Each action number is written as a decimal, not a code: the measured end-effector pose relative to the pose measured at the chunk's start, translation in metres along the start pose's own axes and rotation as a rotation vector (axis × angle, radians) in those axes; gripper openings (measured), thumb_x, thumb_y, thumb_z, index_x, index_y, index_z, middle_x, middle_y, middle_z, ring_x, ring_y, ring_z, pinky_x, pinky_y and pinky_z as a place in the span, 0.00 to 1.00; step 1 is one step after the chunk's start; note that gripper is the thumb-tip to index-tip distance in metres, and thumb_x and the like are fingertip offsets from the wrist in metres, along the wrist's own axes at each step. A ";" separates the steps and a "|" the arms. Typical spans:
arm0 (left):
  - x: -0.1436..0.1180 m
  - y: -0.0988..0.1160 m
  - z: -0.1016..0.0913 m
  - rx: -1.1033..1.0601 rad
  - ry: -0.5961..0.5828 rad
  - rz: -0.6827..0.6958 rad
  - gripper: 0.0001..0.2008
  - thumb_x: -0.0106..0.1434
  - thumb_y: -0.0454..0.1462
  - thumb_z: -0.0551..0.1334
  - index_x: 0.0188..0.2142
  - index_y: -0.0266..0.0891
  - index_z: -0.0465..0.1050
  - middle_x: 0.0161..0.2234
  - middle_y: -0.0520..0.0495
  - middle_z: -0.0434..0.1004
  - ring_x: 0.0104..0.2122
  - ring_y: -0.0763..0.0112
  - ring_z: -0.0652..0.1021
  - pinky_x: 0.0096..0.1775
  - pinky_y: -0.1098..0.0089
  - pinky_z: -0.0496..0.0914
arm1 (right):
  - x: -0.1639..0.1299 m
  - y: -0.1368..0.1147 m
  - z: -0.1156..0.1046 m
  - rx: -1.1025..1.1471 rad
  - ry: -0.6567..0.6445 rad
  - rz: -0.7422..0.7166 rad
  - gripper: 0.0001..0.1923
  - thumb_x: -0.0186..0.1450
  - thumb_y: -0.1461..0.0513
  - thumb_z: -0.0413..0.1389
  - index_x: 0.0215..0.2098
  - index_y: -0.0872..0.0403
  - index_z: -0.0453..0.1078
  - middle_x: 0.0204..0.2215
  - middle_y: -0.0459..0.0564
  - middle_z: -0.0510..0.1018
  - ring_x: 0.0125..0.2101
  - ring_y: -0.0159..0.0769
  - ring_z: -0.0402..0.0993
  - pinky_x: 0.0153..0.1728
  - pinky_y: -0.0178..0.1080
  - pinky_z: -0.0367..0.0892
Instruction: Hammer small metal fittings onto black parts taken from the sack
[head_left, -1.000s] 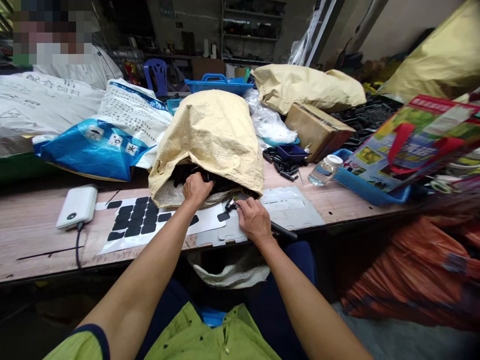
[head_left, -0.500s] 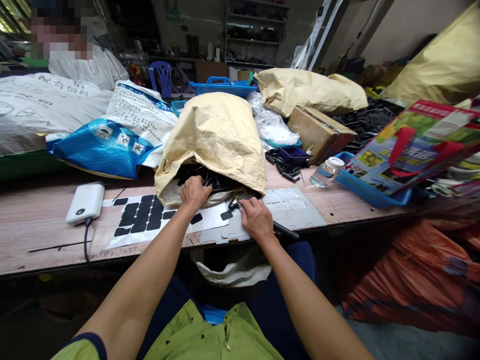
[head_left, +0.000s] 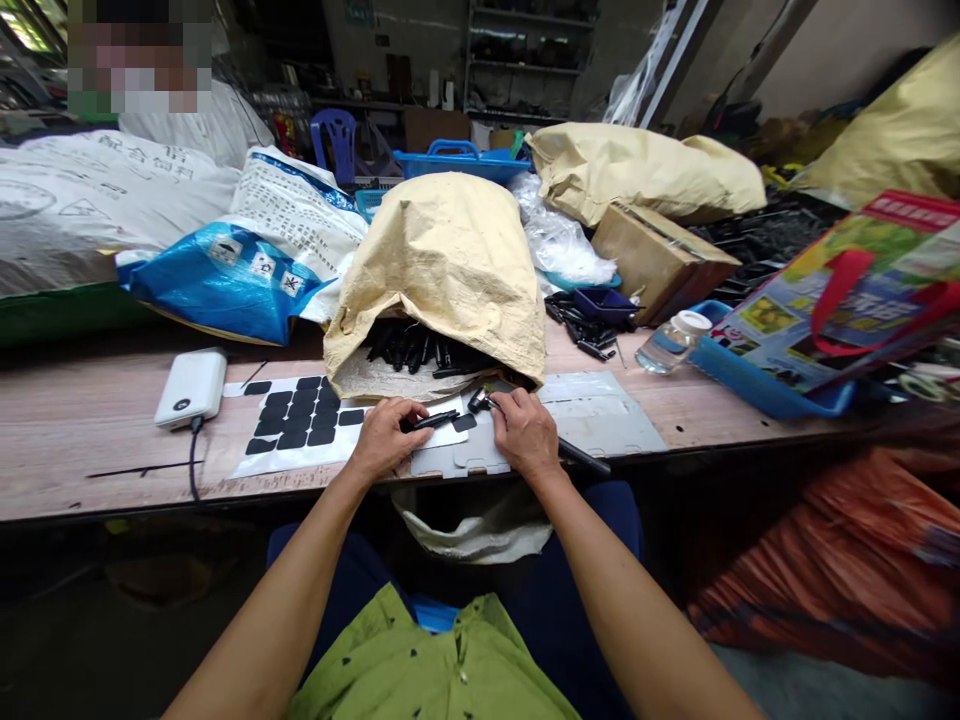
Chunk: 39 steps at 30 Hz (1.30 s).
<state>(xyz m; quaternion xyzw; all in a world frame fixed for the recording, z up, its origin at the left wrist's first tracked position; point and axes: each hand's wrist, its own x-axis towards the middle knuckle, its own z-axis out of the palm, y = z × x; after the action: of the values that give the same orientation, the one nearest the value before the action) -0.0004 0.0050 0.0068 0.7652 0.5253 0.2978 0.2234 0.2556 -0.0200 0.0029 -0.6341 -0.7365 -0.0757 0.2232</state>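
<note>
My left hand (head_left: 388,437) is closed on a black pen-like piece (head_left: 436,420), whose tip points right, just in front of the sack's mouth. My right hand (head_left: 525,432) is closed around a small hammer (head_left: 585,458). Its shiny metal head shows left of the fingers and its black handle sticks out to the lower right. Behind both hands lies a cream sack (head_left: 457,240), its mouth facing me, with several black pen-like pieces (head_left: 409,348) inside. Under the hands are a grey board (head_left: 607,415) and a white sheet with black rounded stickers (head_left: 300,412).
A white power bank (head_left: 191,388) with a cable lies at left, before a blue-and-white sack (head_left: 225,280). To the right stand a clear jar (head_left: 673,342), a blue tray (head_left: 780,390) holding a colourful bag, and a cardboard box (head_left: 652,258). A person sits at the far left.
My left hand has come out of the sack's mouth toward me, now with a black pen-like piece in it. My right hand keeps the hammer in nearly the same place. The view has shifted slightly.
</note>
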 end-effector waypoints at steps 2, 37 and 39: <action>0.000 -0.002 0.002 0.003 0.006 -0.017 0.10 0.58 0.43 0.69 0.39 0.44 0.80 0.36 0.50 0.80 0.39 0.63 0.74 0.43 0.64 0.67 | 0.000 0.001 0.001 0.005 0.010 -0.004 0.12 0.71 0.60 0.54 0.51 0.50 0.74 0.40 0.52 0.74 0.42 0.43 0.66 0.44 0.40 0.60; 0.001 0.002 -0.003 -0.005 -0.074 -0.093 0.10 0.54 0.43 0.72 0.36 0.46 0.82 0.36 0.52 0.81 0.41 0.62 0.73 0.46 0.63 0.64 | 0.001 -0.071 -0.024 0.440 -0.086 -0.117 0.13 0.71 0.63 0.52 0.49 0.52 0.76 0.39 0.51 0.79 0.40 0.37 0.75 0.43 0.36 0.68; 0.001 0.003 -0.002 -0.013 -0.067 -0.105 0.10 0.54 0.42 0.73 0.36 0.47 0.82 0.37 0.53 0.81 0.42 0.61 0.74 0.47 0.62 0.64 | 0.002 -0.069 -0.025 0.421 -0.085 -0.102 0.12 0.71 0.62 0.52 0.49 0.51 0.76 0.39 0.50 0.79 0.40 0.38 0.75 0.43 0.36 0.68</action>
<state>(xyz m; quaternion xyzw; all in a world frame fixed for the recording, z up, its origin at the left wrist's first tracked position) 0.0002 0.0050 0.0108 0.7445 0.5550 0.2632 0.2614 0.1946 -0.0411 0.0375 -0.5380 -0.7758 0.0954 0.3155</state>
